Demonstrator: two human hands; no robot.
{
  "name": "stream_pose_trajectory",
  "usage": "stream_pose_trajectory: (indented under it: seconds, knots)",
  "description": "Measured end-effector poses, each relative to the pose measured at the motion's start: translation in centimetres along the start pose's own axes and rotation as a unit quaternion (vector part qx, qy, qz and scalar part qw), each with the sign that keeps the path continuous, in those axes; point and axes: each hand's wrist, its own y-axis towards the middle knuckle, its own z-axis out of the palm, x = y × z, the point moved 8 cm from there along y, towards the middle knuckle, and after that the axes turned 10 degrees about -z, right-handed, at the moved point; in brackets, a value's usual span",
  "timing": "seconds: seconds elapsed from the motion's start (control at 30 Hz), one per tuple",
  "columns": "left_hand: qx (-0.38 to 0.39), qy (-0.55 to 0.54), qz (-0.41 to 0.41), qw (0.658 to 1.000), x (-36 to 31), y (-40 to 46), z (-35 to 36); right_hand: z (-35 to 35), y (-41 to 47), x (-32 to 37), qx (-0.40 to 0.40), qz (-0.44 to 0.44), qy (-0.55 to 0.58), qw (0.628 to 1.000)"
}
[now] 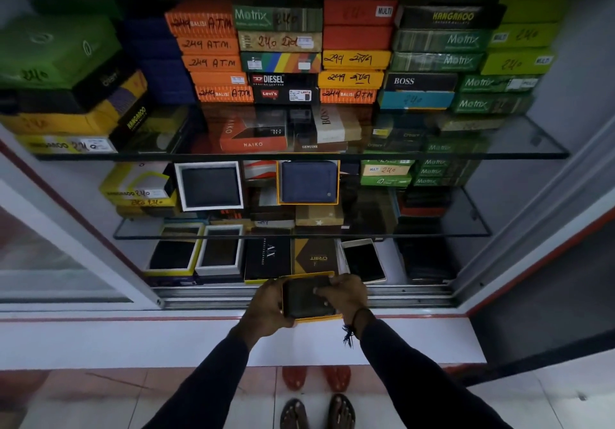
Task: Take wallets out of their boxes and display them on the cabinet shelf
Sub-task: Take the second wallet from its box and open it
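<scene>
Left hand: I am seeing my left hand (266,302) gripping the left side of a yellow box (319,318), thumb lying over the near edge and fingers wrapping under it.
Right hand: my right hand (344,295) is clasping the right side of the same box, its fingertips (320,292) pressing on the dark wallet (307,297) that is sitting inside; a dark band with a tassel (349,334) is hanging at that wrist.
Wallet and box: the pair is hovering in front of the cabinet's sliding-door track (399,295), just before the lowest shelf, above the white ledge (166,338).
Lowest shelf: two open boxes with dark wallets are lying at the left, one yellow-edged (173,255) and one white-edged (221,252); beside them a black A|X box (268,257), a brown box (316,255) and a white tray (364,260) are lying.
Middle shelf: a white-framed box with a black wallet (210,185) and an orange-framed box with a blue wallet (307,181) are standing on show, leaning back, closed boxes around them.
Top glass shelf: stacks of closed boxes are filling it, orange Balisi ones (208,42), green Matrix ones (439,41), a Diesel box (283,79) in the middle.
Floor: my feet in sandals (316,412) are standing on the tiles.
</scene>
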Motion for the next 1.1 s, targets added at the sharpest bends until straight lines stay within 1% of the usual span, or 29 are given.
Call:
stream_pose_trajectory:
  seconds: [0.07, 0.17, 0.2, 0.27, 0.3, 0.33, 0.4, 0.43, 0.53, 0.57, 0.6, 0.63, 0.7, 0.8, 0.9, 1.0, 1.07, 1.1]
  knots:
    - [0.006, -0.003, 0.0, 1.0, 0.0, 0.0, 0.0, 0.0, 0.4, 1.2, -0.033, -0.022, 0.053, 0.998]
    - [0.015, -0.014, -0.005, 1.0, 0.6, 0.3, -0.1, 0.4, 0.7, 2.5, -0.021, -0.051, 0.093, 0.994]
    - [0.018, -0.04, -0.008, 0.999, 0.8, 0.2, -0.3, 0.2, 0.9, 2.5, -0.019, -0.043, 0.107, 0.993]
    - [0.027, -0.116, -0.018, 0.993, 1.4, 0.3, -1.0, -0.6, 1.6, 1.3, -0.017, 0.005, 0.174, 0.985]
    - [0.031, -0.147, -0.021, 0.988, 1.2, 0.2, -1.4, -0.9, 1.7, 0.7, -0.003, 0.032, 0.218, 0.976]
    - [0.03, -0.169, -0.019, 0.985, 0.9, 0.1, -1.8, -1.2, 1.7, 0.3, 0.03, 0.052, 0.258, 0.964]
    - [0.048, -0.211, -0.012, 0.976, -0.1, -0.5, -2.0, -1.6, 1.2, -0.1, 0.102, 0.068, 0.308, 0.943]
    - [0.066, -0.237, -0.008, 0.969, -0.5, -0.6, -1.9, -2.0, 0.9, -0.4, 0.119, 0.072, 0.338, 0.931]
    - [0.126, -0.318, -0.018, 0.939, -1.8, -1.8, -1.0, -2.2, -0.2, -1.5, 0.136, 0.102, 0.474, 0.864]
    - [0.152, -0.348, -0.029, 0.925, -2.4, -2.2, -0.3, -1.9, -0.8, -1.4, 0.162, 0.1, 0.496, 0.847]
    - [0.174, -0.371, -0.033, 0.911, -2.9, -2.6, 0.3, -1.2, -1.6, -0.9, 0.199, 0.094, 0.498, 0.839]
    - [0.194, -0.385, -0.034, 0.902, -3.6, -3.0, 0.8, -0.7, -2.4, -0.5, 0.231, 0.083, 0.486, 0.839]
    - [0.226, -0.382, -0.023, 0.896, -5.1, -3.6, 1.4, -0.2, -3.2, 0.3, 0.258, 0.056, 0.464, 0.846]
    - [0.253, -0.378, -0.014, 0.89, -5.9, -3.8, 1.3, -0.9, -2.9, 0.4, 0.235, 0.039, 0.452, 0.86]
    - [0.263, -0.385, -0.012, 0.885, -5.7, -3.9, 0.6, -2.0, -2.0, -0.2, 0.207, 0.043, 0.465, 0.86]
    - [0.275, -0.381, -0.005, 0.882, -5.6, -4.1, 0.3, -2.9, -1.8, -0.2, 0.214, 0.031, 0.451, 0.866]
    - [0.263, -0.389, -0.006, 0.883, -5.0, -3.8, 0.1, -3.7, -1.3, -0.4, 0.202, 0.02, 0.447, 0.871]
    - [0.246, -0.398, -0.014, 0.884, -4.4, -3.4, 0.0, -4.4, -0.8, -0.6, 0.182, 0.017, 0.459, 0.869]
